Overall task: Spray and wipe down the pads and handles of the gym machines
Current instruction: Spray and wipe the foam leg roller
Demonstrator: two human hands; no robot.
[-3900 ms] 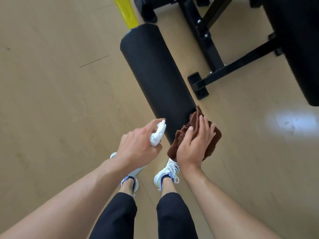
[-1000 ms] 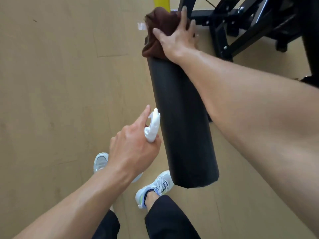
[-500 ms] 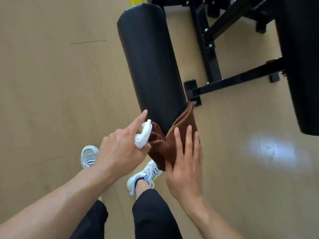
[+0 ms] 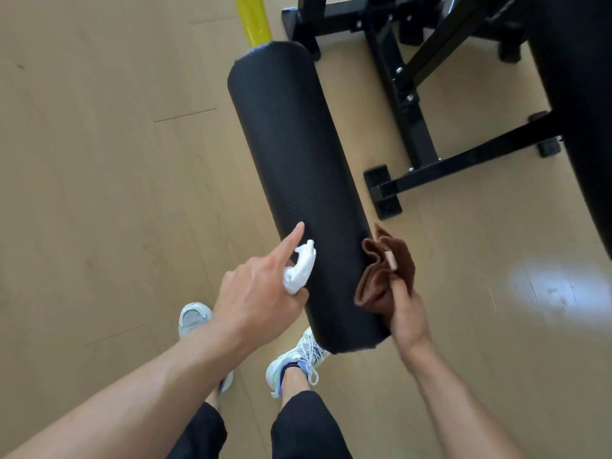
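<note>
The brown cloth had come off the near end of the black roller pad; half a second earlier the right hand had pressed it flat there, and a second earlier it had been up at the pad's far end. Now that hand gripped the bunched cloth, one fingertip showing through the folds, against the pad's right flank near the near end. That suggested the top had had a full-length stroke and the side was being taken next. The left hand was clamped round the neck of the white spray bottle, forefinger straight and pointing up the pad, the nozzle just beside the pad's left flank; whether the trigger was being squeezed could not be told. The pad ran from just above the person's white shoes away to a yellow bar at its far end. To the right stood the machine's black steel frame, its foot near the pad, and beyond it another big black pad at the right edge, probably yet to be wiped. The frame foot sat close beside the cloth's path, so a swing down the right flank could knock against it. The wooden floor carried a bright patch of glare at the right.
</note>
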